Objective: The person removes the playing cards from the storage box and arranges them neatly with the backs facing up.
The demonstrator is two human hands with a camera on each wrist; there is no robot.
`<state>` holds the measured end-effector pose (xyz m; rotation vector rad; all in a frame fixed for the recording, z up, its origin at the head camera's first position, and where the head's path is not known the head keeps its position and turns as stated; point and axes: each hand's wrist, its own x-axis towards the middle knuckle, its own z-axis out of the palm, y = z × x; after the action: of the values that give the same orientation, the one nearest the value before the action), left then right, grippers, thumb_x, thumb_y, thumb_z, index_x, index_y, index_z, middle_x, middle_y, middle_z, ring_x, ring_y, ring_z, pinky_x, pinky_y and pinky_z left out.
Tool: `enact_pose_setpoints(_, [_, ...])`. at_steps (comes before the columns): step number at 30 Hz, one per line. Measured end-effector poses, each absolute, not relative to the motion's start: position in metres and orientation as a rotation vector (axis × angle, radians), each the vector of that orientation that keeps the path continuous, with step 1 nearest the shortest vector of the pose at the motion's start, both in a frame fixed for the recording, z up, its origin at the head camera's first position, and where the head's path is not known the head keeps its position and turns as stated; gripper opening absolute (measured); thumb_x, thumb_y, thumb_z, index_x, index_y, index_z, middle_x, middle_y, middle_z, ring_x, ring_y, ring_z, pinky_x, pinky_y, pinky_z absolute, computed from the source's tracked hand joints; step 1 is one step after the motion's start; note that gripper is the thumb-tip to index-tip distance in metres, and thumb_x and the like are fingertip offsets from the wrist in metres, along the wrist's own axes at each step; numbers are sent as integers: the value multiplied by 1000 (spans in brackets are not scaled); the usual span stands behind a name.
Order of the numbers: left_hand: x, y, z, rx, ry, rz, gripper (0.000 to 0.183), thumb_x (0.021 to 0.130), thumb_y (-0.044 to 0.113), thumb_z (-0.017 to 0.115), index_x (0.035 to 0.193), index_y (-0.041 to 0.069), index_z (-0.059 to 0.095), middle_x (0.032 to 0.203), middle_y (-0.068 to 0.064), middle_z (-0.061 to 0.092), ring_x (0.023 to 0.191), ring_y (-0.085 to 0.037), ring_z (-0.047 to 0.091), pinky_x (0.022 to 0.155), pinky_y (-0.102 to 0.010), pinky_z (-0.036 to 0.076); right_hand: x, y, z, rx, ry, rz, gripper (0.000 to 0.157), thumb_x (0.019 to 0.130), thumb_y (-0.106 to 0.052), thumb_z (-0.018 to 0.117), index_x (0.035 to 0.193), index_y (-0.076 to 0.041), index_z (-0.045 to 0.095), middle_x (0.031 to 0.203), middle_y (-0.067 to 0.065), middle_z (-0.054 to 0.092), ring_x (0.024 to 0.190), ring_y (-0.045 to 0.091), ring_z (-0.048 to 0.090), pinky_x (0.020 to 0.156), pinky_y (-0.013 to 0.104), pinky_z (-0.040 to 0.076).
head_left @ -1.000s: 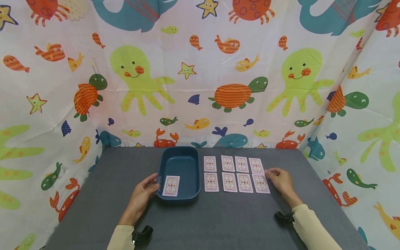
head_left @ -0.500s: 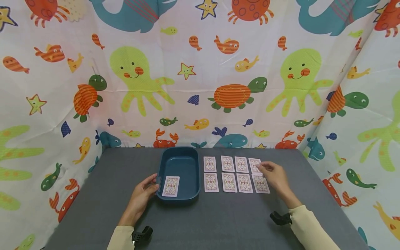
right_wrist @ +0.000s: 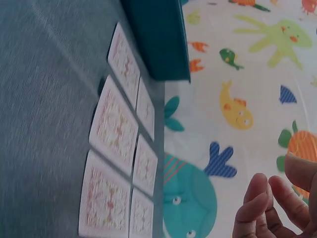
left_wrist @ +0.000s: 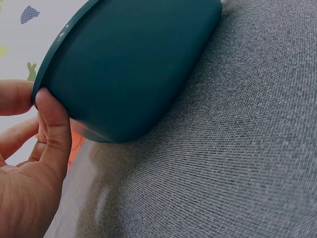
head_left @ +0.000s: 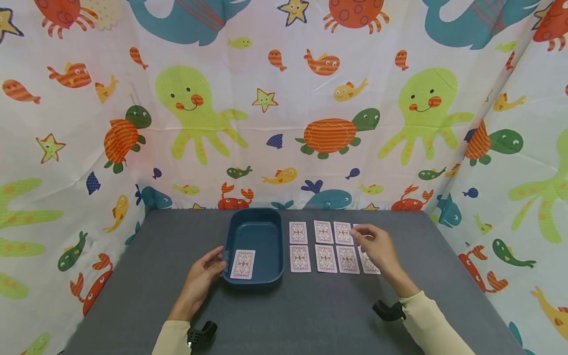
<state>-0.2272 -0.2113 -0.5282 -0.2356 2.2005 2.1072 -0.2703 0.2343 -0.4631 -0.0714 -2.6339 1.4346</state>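
My left hand [head_left: 198, 280] pinches the left wall of a dark teal plastic tray [head_left: 262, 236], thumb outside and fingers over the rim. Close up in the left wrist view, the thumb presses the tray's outer wall [left_wrist: 124, 64]. One playing card [head_left: 242, 264] lies back up in the tray. To its right, several playing cards [head_left: 326, 259] lie back up in two rows. My right hand [head_left: 376, 249] is over the rightmost pair, partly covering both cards. In the right wrist view, that hand's [right_wrist: 292, 203] thumb and fingers are apart with nothing between them.
Grey cloth covers the table [head_left: 310, 315]. A white curtain [head_left: 275, 148] printed with sea animals hangs behind it and along both sides. Black straps with camera mounts [head_left: 389, 310] sit at both wrists.
My right hand has moved left and slightly up, from beside the right end of the rows to over the rightmost cards. The left hand, tray and cards have not moved.
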Motion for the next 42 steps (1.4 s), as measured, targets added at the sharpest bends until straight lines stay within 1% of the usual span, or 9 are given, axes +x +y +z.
enact_pose_setpoints(4, [-227, -211, -527, -234, 2198, 2111, 50, 97, 9, 57, 146, 13, 45, 136, -13, 41, 104, -13, 53, 86, -23, 46, -268, 221, -459, 4, -2612, 1486, 31, 94, -33, 66, 113, -9, 68, 106, 13, 69, 85, 24, 68, 70, 33, 55])
enact_pose_setpoints(11, [-229, -211, -528, -235, 2193, 2120, 51, 97, 9, 58, 146, 13, 45, 137, -13, 41, 102, -11, 54, 86, -23, 47, -263, 197, -459, 104, -2572, 1572, 27, 92, -30, 69, 109, -9, 69, 102, 11, 69, 81, 25, 68, 62, 26, 51])
enact_pose_setpoints(15, [-228, -211, -529, -231, 2187, 2132, 51, 96, 9, 59, 145, 12, 46, 136, -13, 42, 101, -10, 55, 85, -23, 47, -263, 183, -460, 145, -2558, 1601, 26, 92, -30, 69, 108, -10, 70, 101, 10, 69, 80, 25, 68, 62, 25, 51])
enact_pose_setpoints(22, [-228, -210, -529, -215, 2197, 2134, 51, 95, 9, 60, 145, 12, 46, 135, -14, 41, 97, -9, 55, 83, -23, 47, -263, 161, -460, 237, -2521, 1679, 24, 91, -29, 69, 106, -9, 71, 98, 11, 69, 76, 17, 66, 63, 27, 51])
enact_pose_setpoints(27, [-227, -210, -528, -234, 2194, 2132, 51, 96, 9, 60, 145, 13, 46, 135, -13, 42, 96, -9, 55, 83, -23, 47, -251, 142, -443, 297, -2537, 1681, 21, 93, -21, 67, 106, -4, 70, 98, 13, 68, 73, 17, 65, 62, 23, 49])
enact_pose_setpoints(29, [-227, -210, -528, -236, 2194, 2129, 51, 96, 9, 60, 145, 13, 46, 135, -13, 42, 96, -9, 55, 83, -23, 47, -248, 135, -443, 312, -2534, 1694, 21, 93, -18, 67, 107, -2, 69, 99, 15, 68, 75, 19, 65, 64, 26, 50])
enact_pose_setpoints(33, [-227, -210, -527, -231, 2195, 2125, 52, 96, 10, 60, 145, 14, 46, 135, -12, 41, 97, -10, 55, 83, -23, 47, -251, 122, -459, 350, -2525, 1717, 19, 92, -22, 68, 105, -7, 71, 94, 12, 69, 75, 21, 66, 65, 28, 51])
enact_pose_setpoints(38, [-226, -210, -527, -222, 2201, 2120, 52, 96, 10, 60, 145, 14, 45, 135, -12, 41, 98, -12, 54, 84, -23, 46, -249, 108, -464, 444, -2496, 1753, 20, 91, -25, 69, 103, -9, 71, 87, 12, 69, 68, 12, 63, 61, 23, 47])
enact_pose_setpoints(42, [-226, -210, -528, -223, 2208, 2111, 51, 96, 11, 60, 145, 14, 46, 135, -12, 41, 99, -11, 54, 85, -23, 46, -247, 97, -464, 478, -2469, 1783, 17, 92, -23, 69, 103, -11, 72, 89, 10, 69, 71, 16, 65, 62, 22, 49])
